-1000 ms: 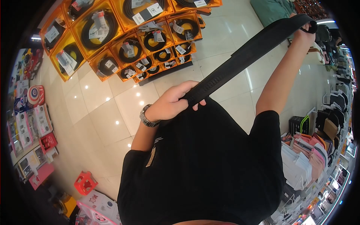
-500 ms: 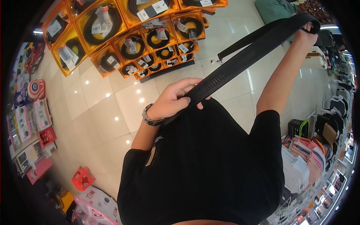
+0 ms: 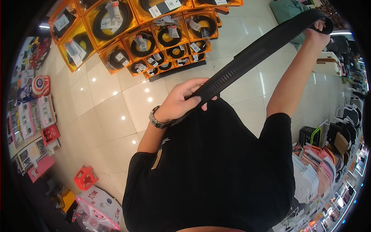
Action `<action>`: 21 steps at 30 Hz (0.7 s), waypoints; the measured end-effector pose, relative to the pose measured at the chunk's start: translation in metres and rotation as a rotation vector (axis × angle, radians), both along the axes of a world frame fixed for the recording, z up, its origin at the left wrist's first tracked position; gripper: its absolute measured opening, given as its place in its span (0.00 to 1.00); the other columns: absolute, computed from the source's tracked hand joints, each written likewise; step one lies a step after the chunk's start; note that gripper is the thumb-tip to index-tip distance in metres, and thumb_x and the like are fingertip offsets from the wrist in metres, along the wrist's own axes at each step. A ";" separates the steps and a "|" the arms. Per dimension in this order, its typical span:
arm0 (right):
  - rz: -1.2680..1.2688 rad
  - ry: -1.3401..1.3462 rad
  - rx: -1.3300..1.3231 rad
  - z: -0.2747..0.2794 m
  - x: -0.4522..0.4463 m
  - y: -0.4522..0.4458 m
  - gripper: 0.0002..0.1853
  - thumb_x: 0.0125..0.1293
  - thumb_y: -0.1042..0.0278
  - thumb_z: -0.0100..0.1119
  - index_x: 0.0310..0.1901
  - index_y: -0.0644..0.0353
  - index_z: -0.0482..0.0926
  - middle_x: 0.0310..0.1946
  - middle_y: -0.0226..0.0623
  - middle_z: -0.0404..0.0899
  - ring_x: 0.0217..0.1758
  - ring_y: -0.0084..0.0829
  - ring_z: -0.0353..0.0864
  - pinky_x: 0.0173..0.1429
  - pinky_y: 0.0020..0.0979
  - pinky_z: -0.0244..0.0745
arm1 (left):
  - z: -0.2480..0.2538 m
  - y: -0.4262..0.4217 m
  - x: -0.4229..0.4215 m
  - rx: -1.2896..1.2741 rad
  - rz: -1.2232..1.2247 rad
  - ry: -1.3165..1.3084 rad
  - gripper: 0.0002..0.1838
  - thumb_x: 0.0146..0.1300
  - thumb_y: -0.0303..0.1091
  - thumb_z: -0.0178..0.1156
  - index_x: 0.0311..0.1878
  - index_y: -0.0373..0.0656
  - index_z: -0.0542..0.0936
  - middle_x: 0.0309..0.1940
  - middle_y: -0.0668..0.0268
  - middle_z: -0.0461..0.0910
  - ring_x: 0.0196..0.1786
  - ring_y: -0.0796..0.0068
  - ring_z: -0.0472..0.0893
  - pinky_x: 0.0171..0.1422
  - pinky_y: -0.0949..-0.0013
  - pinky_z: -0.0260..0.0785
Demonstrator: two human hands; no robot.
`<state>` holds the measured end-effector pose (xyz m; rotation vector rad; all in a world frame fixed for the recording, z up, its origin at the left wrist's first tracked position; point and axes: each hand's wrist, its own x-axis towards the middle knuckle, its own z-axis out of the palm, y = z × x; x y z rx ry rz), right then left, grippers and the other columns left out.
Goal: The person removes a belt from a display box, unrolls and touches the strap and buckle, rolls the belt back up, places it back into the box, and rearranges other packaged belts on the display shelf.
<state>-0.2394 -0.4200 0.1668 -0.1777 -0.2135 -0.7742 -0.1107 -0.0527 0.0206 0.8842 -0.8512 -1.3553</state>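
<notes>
A long black belt (image 3: 249, 58) stretches diagonally between my two hands, with a row of ridges along its near part. Near its lower end my left hand (image 3: 181, 101) grips it, thumb on top and fingers curled beneath; a metal watch is on that wrist. At the far upper right my right hand (image 3: 319, 34) is closed around the other end, where the belt bends into a loop. That hand's fingers are partly covered by the belt. The belt's lower tip is hidden against my black shirt (image 3: 216, 162).
An orange display rack (image 3: 127, 36) of coiled, tagged belts stands ahead on the left. Hanging clothes (image 3: 315, 166) line the right side. A red stool (image 3: 86, 178) and boxed goods (image 3: 38, 116) are at left, over a tiled floor (image 3: 104, 116).
The belt's hanging inner strand, with a small tag at its end, has swung up behind the front strand and is mostly hidden. Both hands keep their grip.
</notes>
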 end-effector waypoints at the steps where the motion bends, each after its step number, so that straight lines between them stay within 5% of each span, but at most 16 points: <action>1: -0.001 -0.001 0.000 -0.007 -0.003 -0.006 0.15 0.58 0.66 0.46 0.15 0.48 0.56 0.08 0.23 0.51 0.09 0.17 0.48 0.19 0.19 0.48 | -0.001 0.000 0.001 0.000 -0.001 -0.001 0.28 0.61 0.15 0.46 0.67 0.34 0.62 0.50 0.52 0.78 0.39 0.75 0.79 0.48 0.70 0.72; 3: -0.449 0.206 -0.323 -0.019 -0.005 -0.010 0.14 0.72 0.67 0.43 0.27 0.56 0.72 0.15 0.28 0.65 0.16 0.23 0.66 0.21 0.22 0.64 | -0.003 0.000 0.002 0.039 0.014 0.024 0.26 0.62 0.16 0.47 0.66 0.35 0.64 0.48 0.53 0.79 0.39 0.76 0.79 0.43 0.72 0.73; 4: -0.451 0.205 -0.323 -0.014 -0.003 -0.005 0.14 0.72 0.67 0.43 0.27 0.56 0.72 0.15 0.28 0.65 0.16 0.23 0.66 0.21 0.22 0.64 | -0.003 0.000 0.001 0.038 0.012 0.023 0.26 0.62 0.16 0.47 0.66 0.35 0.64 0.48 0.53 0.79 0.39 0.76 0.79 0.43 0.72 0.73; 6: -0.573 0.293 0.032 0.000 0.004 0.007 0.18 0.72 0.65 0.43 0.21 0.52 0.65 0.12 0.23 0.52 0.12 0.18 0.52 0.17 0.21 0.48 | -0.002 -0.002 -0.002 0.039 0.087 0.058 0.22 0.63 0.17 0.47 0.62 0.33 0.67 0.44 0.55 0.80 0.35 0.77 0.79 0.40 0.74 0.73; 10: -0.561 0.314 -0.022 -0.013 -0.004 -0.016 0.19 0.72 0.64 0.45 0.20 0.51 0.65 0.11 0.23 0.53 0.12 0.19 0.53 0.17 0.21 0.49 | -0.001 -0.001 0.003 0.103 0.070 0.036 0.16 0.63 0.18 0.48 0.55 0.33 0.70 0.38 0.57 0.81 0.29 0.80 0.78 0.36 0.76 0.73; 12: -0.513 0.270 -0.259 -0.024 -0.014 -0.041 0.20 0.71 0.62 0.47 0.18 0.50 0.63 0.10 0.22 0.51 0.12 0.19 0.52 0.17 0.21 0.47 | -0.005 0.000 0.005 0.130 0.108 0.049 0.11 0.62 0.20 0.48 0.48 0.34 0.71 0.32 0.57 0.81 0.23 0.78 0.77 0.31 0.75 0.72; 21: -0.427 0.262 -0.400 -0.026 -0.016 -0.039 0.19 0.70 0.57 0.49 0.21 0.51 0.65 0.09 0.23 0.53 0.13 0.21 0.53 0.18 0.21 0.51 | -0.010 0.000 0.003 0.149 0.110 0.020 0.04 0.65 0.22 0.50 0.41 0.36 0.71 0.29 0.63 0.79 0.22 0.83 0.74 0.28 0.78 0.69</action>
